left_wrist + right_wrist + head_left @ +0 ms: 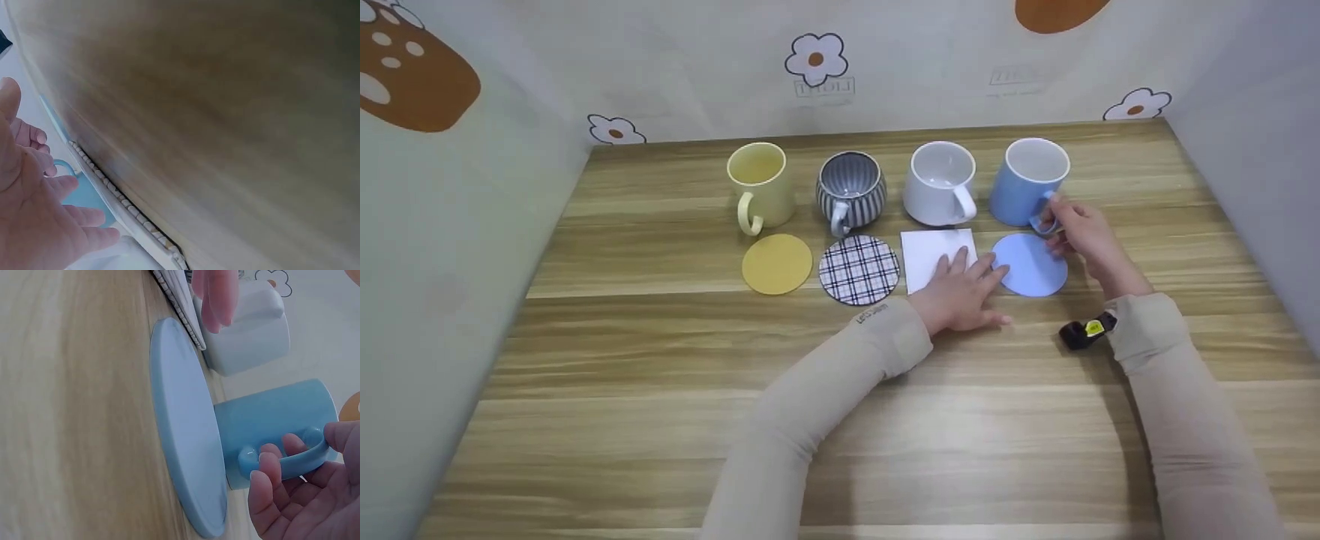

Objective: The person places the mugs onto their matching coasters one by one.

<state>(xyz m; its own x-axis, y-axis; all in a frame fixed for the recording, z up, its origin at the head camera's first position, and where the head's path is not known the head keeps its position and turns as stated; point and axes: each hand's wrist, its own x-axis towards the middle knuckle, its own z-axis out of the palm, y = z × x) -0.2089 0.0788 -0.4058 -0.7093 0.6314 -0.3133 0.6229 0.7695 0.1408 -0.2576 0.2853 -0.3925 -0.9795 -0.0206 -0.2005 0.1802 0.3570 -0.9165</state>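
My right hand [1086,231] grips the handle of a light blue mug [1023,193], which stands upright at the back right. In the right wrist view the thumb and fingers curl round the mug handle [292,464]. Just in front of that mug lies a round blue coaster [1031,266]. With fingers spread, my left hand [961,294] reaches over the white square coaster [934,251] and partly covers it; its fingertips are near the blue coaster's left edge. Behind the white coaster a white mug [934,193] stands.
Further left stand a striped grey mug [851,199] and a yellow mug [772,191]. A plaid round coaster [859,270] and a yellow round coaster [777,264] lie before them. A black wrist camera [1081,334] hangs by the right sleeve. Walls enclose the wooden table [622,375].
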